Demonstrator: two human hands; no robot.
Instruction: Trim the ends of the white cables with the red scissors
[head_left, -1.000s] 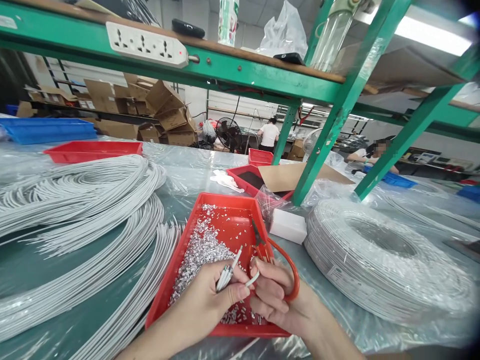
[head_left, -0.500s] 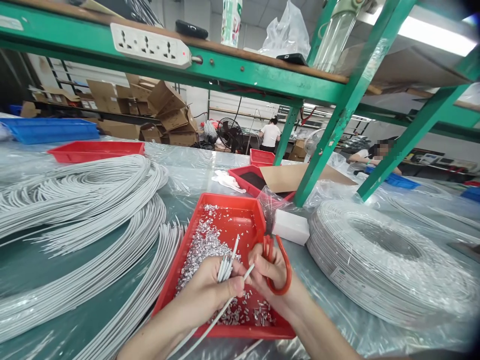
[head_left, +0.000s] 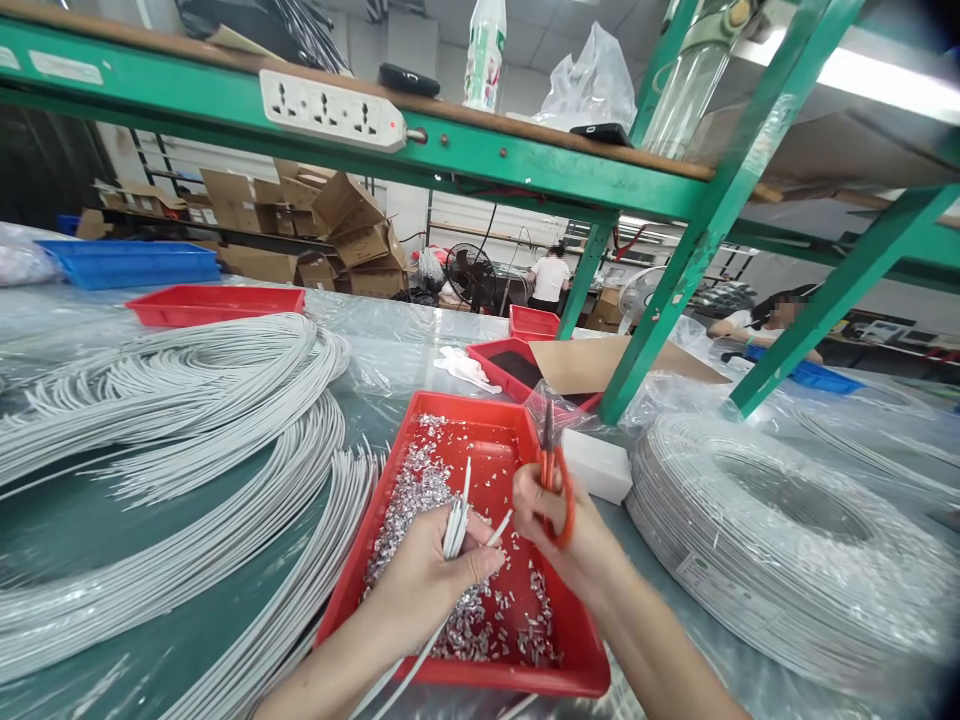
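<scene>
Over a red tray [head_left: 555, 675] my left hand [head_left: 439, 565] grips a small bunch of pale cables [head_left: 456, 528], one of them pinched between thumb and finger with its end pointing right. My right hand [head_left: 562, 515] has orange-handled scissors [head_left: 568, 500] in its grasp, blades upward, just right of that cable end and apart from it. Many small shiny metal pieces [head_left: 420, 480] lie in the tray, mostly along its left side and near end.
Coiled pale cables [head_left: 225, 420] cover the left of the table. On the right stand a large wrapped cable coil [head_left: 780, 540] and a white box [head_left: 596, 465]. A green shelf frame [head_left: 675, 280] crosses ahead. Two people are farther back.
My right hand has moved off the cable end, and the scissors have swung more upright with their blades showing. The view has shifted slightly, moving the scene right.
</scene>
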